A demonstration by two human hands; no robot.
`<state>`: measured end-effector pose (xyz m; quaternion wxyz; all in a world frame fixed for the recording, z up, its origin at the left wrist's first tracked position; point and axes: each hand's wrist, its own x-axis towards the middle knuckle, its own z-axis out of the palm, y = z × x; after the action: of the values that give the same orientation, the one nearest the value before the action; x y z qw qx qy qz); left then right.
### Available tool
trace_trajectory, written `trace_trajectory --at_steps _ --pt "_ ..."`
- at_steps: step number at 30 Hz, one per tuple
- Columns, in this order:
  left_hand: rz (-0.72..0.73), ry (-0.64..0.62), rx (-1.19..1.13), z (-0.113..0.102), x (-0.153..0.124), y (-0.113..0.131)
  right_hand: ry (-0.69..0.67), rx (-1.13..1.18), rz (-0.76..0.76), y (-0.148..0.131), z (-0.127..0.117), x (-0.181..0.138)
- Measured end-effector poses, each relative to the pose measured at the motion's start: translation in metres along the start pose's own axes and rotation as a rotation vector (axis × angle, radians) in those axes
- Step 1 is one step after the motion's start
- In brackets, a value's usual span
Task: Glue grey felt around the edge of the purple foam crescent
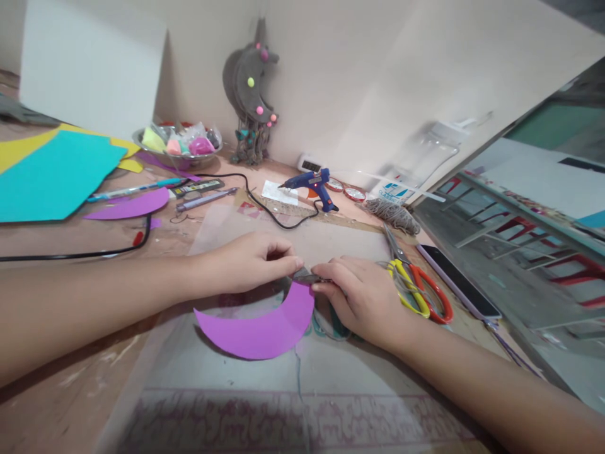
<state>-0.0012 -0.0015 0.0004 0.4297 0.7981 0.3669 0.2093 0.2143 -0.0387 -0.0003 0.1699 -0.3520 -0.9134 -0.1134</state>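
"What could spoil this?"

"A slip at the top tip, I'd say. The left hand's (250, 263) thumb and fingers are closed on the grey wrapping (305, 276), and the right hand's (363, 295) fingers pinch it too. The purple crescent (265, 336) sweeps out toward seven o'clock from where they meet, its far point unheld. Pull hard and that narrow tip could crease; ease off and the wrapping could loosen."

"Do they grip the paper itself?"

"Can't tell; the fingers hide it."

"And round about?"

"Glue gun (316, 183) at twelve o'clock on the surface (70, 410), its black cord (285, 226) looping toward eleven. Snag that and the gun might topple. Yarn bundle (392, 215) at two. Scissors (418, 274) at three, just beside the right hand, so a wide swing could knock them into the phone (458, 280) beyond."

"To the left?"

"Lavender pen (205, 199) and metal bowl (182, 159) near ten, apart from both hands."
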Motion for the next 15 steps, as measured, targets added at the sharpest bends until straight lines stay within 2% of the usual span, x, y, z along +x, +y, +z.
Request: trace_trajectory --at_steps 5,15 --pt "0.012 0.003 -0.017 -0.0005 -0.0003 0.0013 0.029 0.167 0.100 0.0045 -0.0002 -0.0038" --pt "0.031 0.011 -0.038 0.0001 -0.0004 0.0010 -0.017 0.145 0.081 0.0074 -0.0004 -0.0051"
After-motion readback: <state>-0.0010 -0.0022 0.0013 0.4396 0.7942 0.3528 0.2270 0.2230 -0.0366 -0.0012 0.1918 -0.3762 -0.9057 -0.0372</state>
